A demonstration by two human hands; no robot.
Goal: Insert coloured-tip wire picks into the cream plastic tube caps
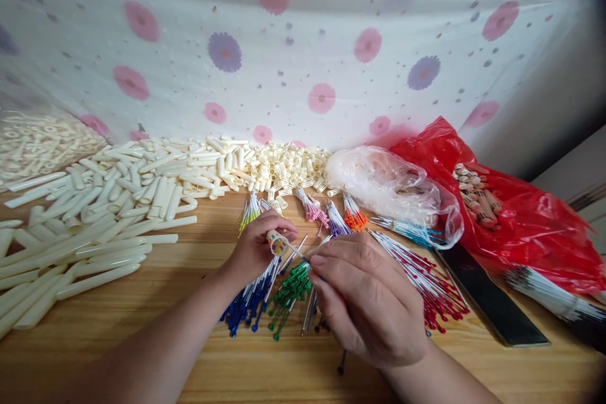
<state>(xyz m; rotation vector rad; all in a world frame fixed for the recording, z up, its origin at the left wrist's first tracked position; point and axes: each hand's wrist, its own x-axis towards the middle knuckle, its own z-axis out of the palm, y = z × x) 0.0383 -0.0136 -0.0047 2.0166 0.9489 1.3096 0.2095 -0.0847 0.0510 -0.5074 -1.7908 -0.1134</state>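
My left hand [250, 247] is closed around a short cream pen barrel [276, 243], with small coloured bits showing at its near open end. A thin pen refill [298, 252] is pinched between the thumb and fingertips of my right hand [374, 303]; its far end is at the barrel's opening. How deep it sits inside I cannot tell. Under and beside my hands lie bundles of refills with blue [246, 303], green [291, 284] and red [438, 297] ends. Smaller bundles with yellow, pink [313, 209], purple [338, 222] and orange [355, 218] ends lie behind.
Long cream tubes [95, 227] are heaped on the left, with short slotted pieces [288, 167] at the back. A clear plastic bag [388, 183], a red bag [530, 221], a dark flat strip [497, 303] and black-ended refills [544, 293] lie right. A flowered sheet [293, 44] hangs behind.
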